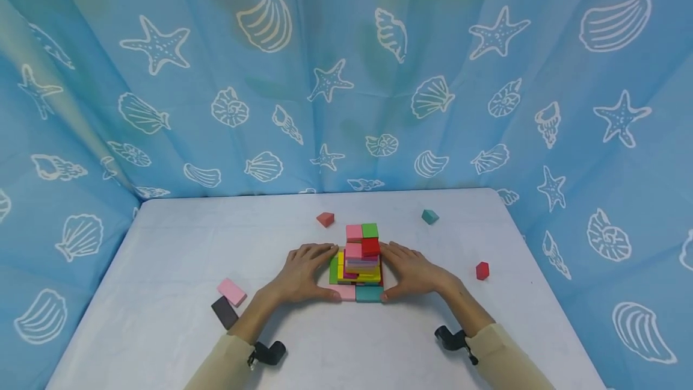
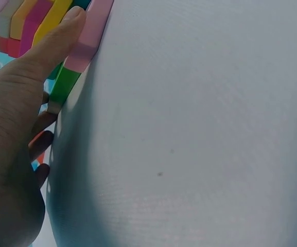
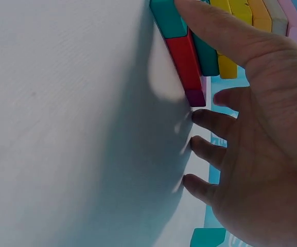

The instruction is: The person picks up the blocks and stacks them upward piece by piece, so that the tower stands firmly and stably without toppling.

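A stepped tower of coloured blocks (image 1: 368,272) stands mid-table, wide at the bottom and narrower above. Pink and green blocks (image 1: 370,230) cap it. My left hand (image 1: 305,272) lies along its left side, thumb at the pink base block (image 2: 91,38) and fingers reaching round toward the back by a green block (image 2: 65,85). On the other side my right hand (image 1: 414,272) mirrors it, thumb against the teal base block (image 3: 168,19), with the other fingers spread beside the red block (image 3: 184,60) and a purple one. Both hands frame the base without closing round any block.
Left of my left forearm lie a pink block (image 1: 231,292) and a dark grey block (image 1: 224,312). Behind the tower are an orange-red piece (image 1: 325,219) and a teal piece (image 1: 430,216). A red piece (image 1: 482,270) sits right. A shell-patterned blue curtain (image 1: 346,107) surrounds the white table (image 1: 178,257).
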A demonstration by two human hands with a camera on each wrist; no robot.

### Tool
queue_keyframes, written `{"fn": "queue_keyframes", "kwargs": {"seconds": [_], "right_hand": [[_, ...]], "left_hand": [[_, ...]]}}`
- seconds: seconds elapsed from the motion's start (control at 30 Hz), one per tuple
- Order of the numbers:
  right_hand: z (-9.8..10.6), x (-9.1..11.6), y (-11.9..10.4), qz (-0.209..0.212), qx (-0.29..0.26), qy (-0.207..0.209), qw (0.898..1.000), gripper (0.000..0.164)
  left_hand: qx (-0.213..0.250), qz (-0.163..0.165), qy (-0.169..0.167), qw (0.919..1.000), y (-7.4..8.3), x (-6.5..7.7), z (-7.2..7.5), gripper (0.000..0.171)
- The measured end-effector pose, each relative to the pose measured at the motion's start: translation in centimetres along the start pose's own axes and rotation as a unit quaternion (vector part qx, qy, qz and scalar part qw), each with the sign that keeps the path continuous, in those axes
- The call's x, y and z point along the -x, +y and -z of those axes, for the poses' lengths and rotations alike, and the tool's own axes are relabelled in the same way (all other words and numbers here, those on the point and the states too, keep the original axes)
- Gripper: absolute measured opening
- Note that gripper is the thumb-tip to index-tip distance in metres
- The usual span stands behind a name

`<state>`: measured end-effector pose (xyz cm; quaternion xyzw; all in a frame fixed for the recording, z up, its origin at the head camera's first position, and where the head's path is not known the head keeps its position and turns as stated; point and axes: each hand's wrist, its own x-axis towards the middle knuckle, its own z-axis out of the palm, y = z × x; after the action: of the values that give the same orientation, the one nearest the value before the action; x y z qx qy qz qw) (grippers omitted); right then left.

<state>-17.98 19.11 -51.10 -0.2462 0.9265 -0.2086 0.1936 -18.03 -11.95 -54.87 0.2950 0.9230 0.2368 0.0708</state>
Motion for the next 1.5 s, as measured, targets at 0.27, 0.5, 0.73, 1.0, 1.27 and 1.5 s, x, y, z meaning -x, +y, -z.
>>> {"fn": "queue_keyframes", "kwargs": {"seconds": [0.27, 0.5, 0.73, 1.0, 1.27, 1.5], "right_hand": [[1.0, -0.7, -0.1, 0.007, 0.027, 0.000, 1.000, 0.112], [1.9, -0.7, 0.1, -0.004, 0.024, 0.001, 1.000, 0.107], [5.6, 2.7, 2.8, -0.075, 0.006, 0.035, 0.996, 0.071], [8.2, 7.9, 8.1, -0.187, 0.064, 0.004, 0.980, 0.050], [7.6, 9.2, 11.2, -0.235, 0.010, -0.023, 0.972, 0.034], [7.4, 7.9, 9.4, -0.163, -0.028, 0.045, 0.985, 0.037]], "left_hand": [[-0.010, 0.003, 0.003, 0.9999, -0.8, -0.7, 0.9, 0.107], [-0.012, 0.001, 0.009, 0.9999, -0.8, -1.1, 1.2, 0.106], [-0.005, -0.007, 0.001, 1.0000, -0.5, -0.9, 0.8, 0.105], [-0.010, 0.001, -0.010, 0.9999, -0.4, -0.6, 0.3, 0.107], [-0.010, 0.003, -0.011, 0.9999, -0.3, -0.5, 0.1, 0.107], [-0.005, 0.002, -0.011, 0.9999, -0.2, -0.2, -0.2, 0.106]]}}
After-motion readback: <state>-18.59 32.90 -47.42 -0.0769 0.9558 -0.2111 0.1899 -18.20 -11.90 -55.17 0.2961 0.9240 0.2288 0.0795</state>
